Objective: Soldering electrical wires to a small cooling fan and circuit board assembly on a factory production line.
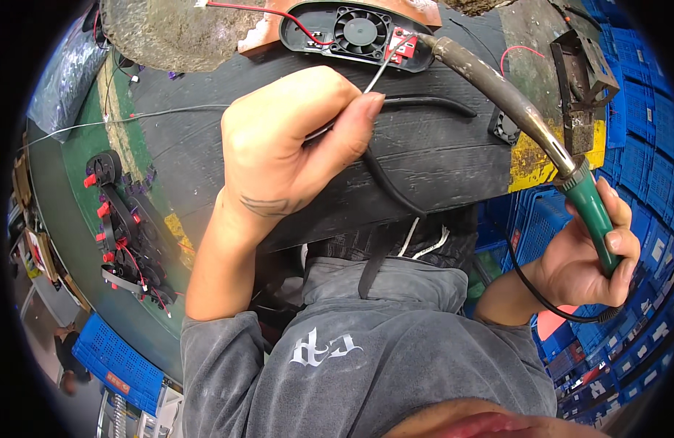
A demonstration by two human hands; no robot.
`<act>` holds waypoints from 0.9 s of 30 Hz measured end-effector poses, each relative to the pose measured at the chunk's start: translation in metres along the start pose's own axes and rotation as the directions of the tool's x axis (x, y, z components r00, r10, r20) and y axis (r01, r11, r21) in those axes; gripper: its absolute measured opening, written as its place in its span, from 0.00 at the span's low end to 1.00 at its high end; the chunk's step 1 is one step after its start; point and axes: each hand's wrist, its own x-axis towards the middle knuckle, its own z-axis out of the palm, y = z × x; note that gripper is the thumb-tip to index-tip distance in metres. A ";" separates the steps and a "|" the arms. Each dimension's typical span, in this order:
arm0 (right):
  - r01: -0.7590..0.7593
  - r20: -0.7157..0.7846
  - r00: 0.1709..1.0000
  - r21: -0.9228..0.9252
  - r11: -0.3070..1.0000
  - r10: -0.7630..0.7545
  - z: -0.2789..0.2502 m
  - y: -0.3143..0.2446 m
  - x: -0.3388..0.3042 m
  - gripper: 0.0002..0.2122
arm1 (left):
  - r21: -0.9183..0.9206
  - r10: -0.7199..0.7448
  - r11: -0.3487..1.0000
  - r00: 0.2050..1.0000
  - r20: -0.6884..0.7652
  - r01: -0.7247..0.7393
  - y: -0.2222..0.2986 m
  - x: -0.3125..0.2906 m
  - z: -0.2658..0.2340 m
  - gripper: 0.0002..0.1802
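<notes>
My left hand (297, 135) is closed, thumb against fingers, on a thin silvery strand that looks like solder wire (383, 74). The wire's tip reaches a small red circuit board (403, 48). That board sits at the right end of an open black plastic housing (302, 38), beside a round-bladed fan (360, 31). In my right hand (591, 257) is the green handle of a soldering iron (515, 109), wrapped by the fingers. The iron slants up and left, its tip at the board's upper right edge. A red and black lead (267, 10) runs out of the housing to the left.
Black cables (432, 102) cross the dark work surface (307, 212). A loose fan (503, 128) and a metal bracket stand (583, 73) are at right. Several black parts with red pieces (121, 219) lie at left. Blue crates (640, 146) are stacked at right; another person (67, 358) appears far left.
</notes>
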 end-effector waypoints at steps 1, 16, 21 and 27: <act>0.000 0.022 1.000 -0.011 1.000 0.000 0.001 0.000 0.001 0.20 | 0.001 -0.003 1.000 1.000 -0.001 0.003 0.000 0.000 -0.001 0.06; -0.013 0.055 0.998 0.005 1.000 0.012 0.003 -0.004 0.002 0.20 | 0.085 0.060 0.995 0.998 -0.026 -0.058 0.000 -0.003 -0.004 0.07; -0.019 0.068 0.998 0.003 1.000 0.019 0.005 -0.005 0.004 0.20 | 0.050 0.065 0.997 0.997 -0.030 -0.063 0.000 -0.004 -0.004 0.06; -0.022 0.061 0.998 0.005 1.000 0.021 0.008 -0.004 0.005 0.20 | 0.026 0.077 0.997 0.997 -0.024 -0.076 0.000 -0.005 -0.005 0.06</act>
